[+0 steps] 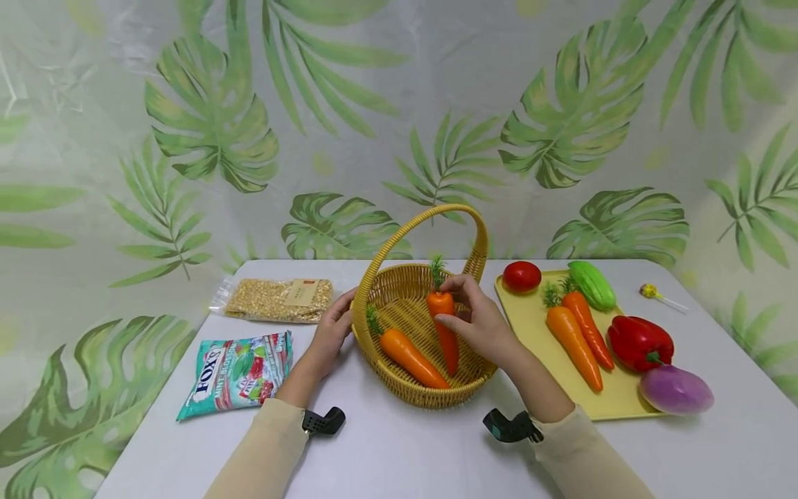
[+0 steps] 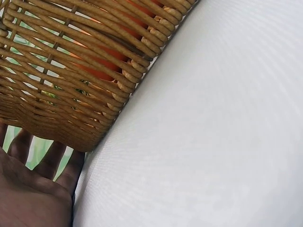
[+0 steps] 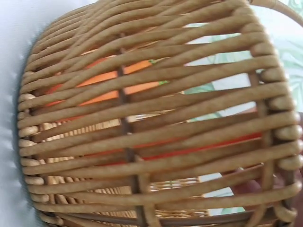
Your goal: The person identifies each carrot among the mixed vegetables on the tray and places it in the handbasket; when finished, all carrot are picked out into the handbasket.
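Observation:
A yellow wicker basket (image 1: pixel 418 396) with a tall arched handle stands on the table in the head view. My left hand (image 1: pixel 330 329) rests against its left side; the left wrist view has the fingers (image 2: pixel 49 161) reaching fairly straight to the woven wall. Inside the basket, my right hand (image 1: pixel 476 322) pinches an orange carrot (image 1: pixel 444 339) near its green top, between thumb and fingers. The carrot hangs tip down, close over the basket floor. Another carrot (image 1: pixel 411 357) lies to its left in the basket. Wicker covers most of the right wrist view.
At right, a yellow tray (image 1: pixel 530 350) bears two carrots (image 1: pixel 573 346), a red tomato-like piece (image 1: pixel 521 276), a green vegetable (image 1: pixel 592 285), a red bell pepper (image 1: pixel 641 343) and a purple eggplant (image 1: pixel 676 390). Beyond is a lollipop (image 1: pixel 650 291). Left are a grain bag (image 1: pixel 277 299) and a candy bag (image 1: pixel 240 371).

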Demonstrator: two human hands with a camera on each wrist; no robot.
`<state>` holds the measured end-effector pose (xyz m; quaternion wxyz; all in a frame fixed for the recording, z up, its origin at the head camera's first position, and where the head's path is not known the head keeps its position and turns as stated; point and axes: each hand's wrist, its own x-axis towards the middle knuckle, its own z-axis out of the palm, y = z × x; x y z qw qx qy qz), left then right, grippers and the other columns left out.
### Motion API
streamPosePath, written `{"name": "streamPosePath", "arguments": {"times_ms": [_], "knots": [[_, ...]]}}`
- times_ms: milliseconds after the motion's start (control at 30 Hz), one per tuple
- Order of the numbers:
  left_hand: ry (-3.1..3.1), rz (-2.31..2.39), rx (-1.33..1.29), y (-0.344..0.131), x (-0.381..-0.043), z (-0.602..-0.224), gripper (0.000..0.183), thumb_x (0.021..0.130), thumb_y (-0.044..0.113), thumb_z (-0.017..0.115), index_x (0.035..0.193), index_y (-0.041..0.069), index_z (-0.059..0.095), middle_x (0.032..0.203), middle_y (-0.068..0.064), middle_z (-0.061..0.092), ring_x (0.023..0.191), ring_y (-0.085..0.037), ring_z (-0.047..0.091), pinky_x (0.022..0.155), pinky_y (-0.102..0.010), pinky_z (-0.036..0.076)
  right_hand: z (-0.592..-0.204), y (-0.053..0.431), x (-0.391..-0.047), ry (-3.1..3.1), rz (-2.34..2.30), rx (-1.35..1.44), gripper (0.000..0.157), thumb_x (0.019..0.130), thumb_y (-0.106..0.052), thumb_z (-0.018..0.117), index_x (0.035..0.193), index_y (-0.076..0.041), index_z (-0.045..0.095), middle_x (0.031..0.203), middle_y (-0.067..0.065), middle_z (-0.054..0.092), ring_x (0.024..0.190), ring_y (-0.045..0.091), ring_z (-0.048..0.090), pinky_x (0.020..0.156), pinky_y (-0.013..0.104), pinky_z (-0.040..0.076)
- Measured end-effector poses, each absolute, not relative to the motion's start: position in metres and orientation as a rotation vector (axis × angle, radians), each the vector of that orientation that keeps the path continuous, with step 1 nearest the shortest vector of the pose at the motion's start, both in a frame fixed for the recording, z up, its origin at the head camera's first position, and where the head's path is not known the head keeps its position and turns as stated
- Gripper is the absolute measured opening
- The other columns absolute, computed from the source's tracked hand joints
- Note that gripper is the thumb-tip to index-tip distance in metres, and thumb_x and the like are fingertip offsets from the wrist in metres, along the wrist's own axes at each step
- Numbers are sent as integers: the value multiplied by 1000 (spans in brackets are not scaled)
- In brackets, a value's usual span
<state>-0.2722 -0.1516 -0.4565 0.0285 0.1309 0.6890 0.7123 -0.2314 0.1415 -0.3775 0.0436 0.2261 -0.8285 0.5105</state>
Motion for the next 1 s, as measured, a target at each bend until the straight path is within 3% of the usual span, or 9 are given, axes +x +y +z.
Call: {"name": "streamPosePath", "arguments": {"times_ms": [167, 467, 667, 1000], "knots": [[2130, 2200, 403, -151, -272, -455, 44, 104, 25, 50, 148, 19, 49, 154, 0, 46, 139, -15, 45, 114, -35, 39, -381, 140, -233, -2521, 1557, 732, 54, 90, -8, 72, 133, -9, 41, 134, 15, 55, 125, 33, 58, 95, 48, 56], [2135, 2200, 422, -152, -272, -457, 44, 105, 23, 50, 148, 18, 48, 154, -2, 46, 132, -8, 49, 108, -26, 43, -386, 138, -235, -2547, 1573, 787, 47, 91, -7, 72, 129, -9, 46, 131, 16, 57, 116, 36, 63, 90, 46, 58], [2118, 2210, 412, -150, -271, -459, 44, 105, 23, 49, 149, 16, 48, 153, -5, 47, 129, -5, 51, 105, -24, 44, -390, 139, -236, -2693, 1468, 810, 54, 92, -7, 70, 136, -18, 43, 136, 14, 55, 108, 33, 64, 85, 43, 58], [2147, 2210, 424, -151, -271, -460, 43, 105, 22, 49, 148, 18, 49, 153, -5, 48, 134, -13, 49, 105, -27, 44, -391, 136, -237, -2776, 1420, 882, 56, 92, -8, 71, 138, -19, 41, 138, 15, 55, 107, 31, 66, 86, 42, 58]]}}
